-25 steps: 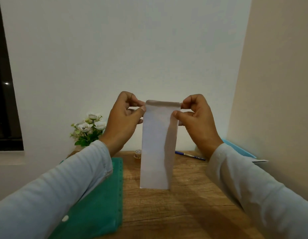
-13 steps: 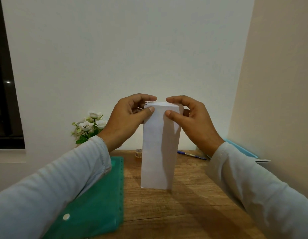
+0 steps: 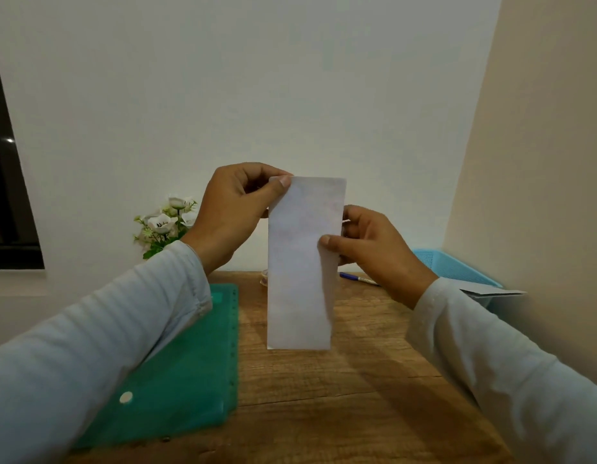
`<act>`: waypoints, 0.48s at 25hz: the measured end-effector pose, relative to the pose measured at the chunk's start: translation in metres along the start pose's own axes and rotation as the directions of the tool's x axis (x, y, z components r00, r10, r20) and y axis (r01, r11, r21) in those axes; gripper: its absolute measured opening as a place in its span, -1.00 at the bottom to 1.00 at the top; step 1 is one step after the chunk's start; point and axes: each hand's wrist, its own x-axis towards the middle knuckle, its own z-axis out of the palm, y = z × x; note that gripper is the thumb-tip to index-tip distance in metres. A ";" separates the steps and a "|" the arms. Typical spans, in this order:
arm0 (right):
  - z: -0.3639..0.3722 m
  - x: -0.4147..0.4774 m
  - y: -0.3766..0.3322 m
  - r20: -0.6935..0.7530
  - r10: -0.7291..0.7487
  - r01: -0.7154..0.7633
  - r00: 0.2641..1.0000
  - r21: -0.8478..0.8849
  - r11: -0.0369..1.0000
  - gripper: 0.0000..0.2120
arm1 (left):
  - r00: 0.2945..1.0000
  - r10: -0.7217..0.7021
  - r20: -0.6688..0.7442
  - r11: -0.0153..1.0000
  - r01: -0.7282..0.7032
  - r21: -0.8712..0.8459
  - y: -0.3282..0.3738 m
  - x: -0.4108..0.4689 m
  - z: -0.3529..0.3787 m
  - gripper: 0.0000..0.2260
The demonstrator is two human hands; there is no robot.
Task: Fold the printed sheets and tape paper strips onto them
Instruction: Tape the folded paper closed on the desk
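A folded white sheet [image 3: 299, 279], long and narrow, hangs upright in the air above the wooden table [image 3: 340, 396]. My left hand [image 3: 232, 209] pinches its top left corner between thumb and fingers. My right hand [image 3: 374, 249] pinches the sheet's right edge about a third of the way down, thumb on the front. A small roll of clear tape [image 3: 264, 277] sits on the table behind the sheet, mostly hidden by it. No paper strip is visible.
A green plastic folder [image 3: 190, 370] lies on the table's left side under my left sleeve. A blue pen [image 3: 357, 278] lies at the back. A light blue basket [image 3: 454, 264] with folded paper [image 3: 491, 292] stands by the right wall. White flowers [image 3: 166, 222] stand at back left.
My right hand has slid down from the sheet's top edge to its right side. The left hand stays at the top left corner. The sheet's top now looks flat.
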 end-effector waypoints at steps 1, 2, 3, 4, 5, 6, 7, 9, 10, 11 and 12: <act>-0.003 0.001 0.002 -0.036 -0.005 0.005 0.999 0.008 1.000 -0.73 | 1.000 -0.013 -0.004 1.000 0.013 0.008 -0.002 0.001 -0.002 -0.85; -0.006 0.003 0.001 -0.082 -0.018 0.019 0.997 0.016 1.000 -0.73 | 1.000 -0.026 -0.006 0.999 0.027 0.022 -0.004 0.002 -0.005 -0.85; -0.010 0.005 0.000 -0.121 -0.031 0.034 0.992 0.020 0.999 -0.73 | 0.999 -0.045 -0.003 0.998 0.045 0.032 -0.007 0.003 -0.008 -0.85; -0.014 0.007 -0.001 -0.148 -0.042 0.045 0.988 0.019 0.999 -0.73 | 0.997 -0.070 0.010 0.997 0.070 0.032 -0.010 0.004 -0.011 -0.86; -0.018 0.009 -0.002 -0.163 -0.050 0.052 0.985 0.008 0.999 -0.74 | 0.994 -0.103 0.031 0.994 0.103 0.026 -0.013 0.004 -0.012 -0.88; -0.022 0.011 -0.002 -0.163 -0.049 0.046 0.985 -0.020 0.999 -0.75 | 0.987 -0.149 0.059 0.989 0.148 0.023 -0.016 0.003 -0.013 -0.90; -0.026 0.011 -0.001 -0.144 -0.035 0.026 0.989 -0.063 0.998 -0.76 | 0.973 -0.208 0.098 0.978 0.206 0.032 -0.021 0.001 -0.013 -0.92; -0.029 0.012 0.008 -0.067 0.026 -0.037 0.997 -0.172 0.984 -0.80 | 0.919 -0.336 0.207 0.940 0.314 0.131 -0.036 -0.007 -0.013 -0.91; -0.029 0.011 0.017 -0.028 0.062 -0.067 0.998 -0.228 0.971 -0.82 | 0.879 -0.395 0.269 0.913 0.342 0.222 -0.047 -0.014 -0.012 -0.88; -0.027 0.010 0.028 0.004 0.099 -0.093 0.995 -0.283 0.955 -0.83 | 0.835 -0.445 0.325 0.881 0.343 0.324 -0.058 -0.023 -0.010 -0.85; -0.025 0.008 0.041 0.031 0.135 -0.117 0.990 -0.335 0.935 -0.83 | 0.792 -0.486 0.369 0.847 0.323 0.422 -0.069 -0.033 -0.007 -0.82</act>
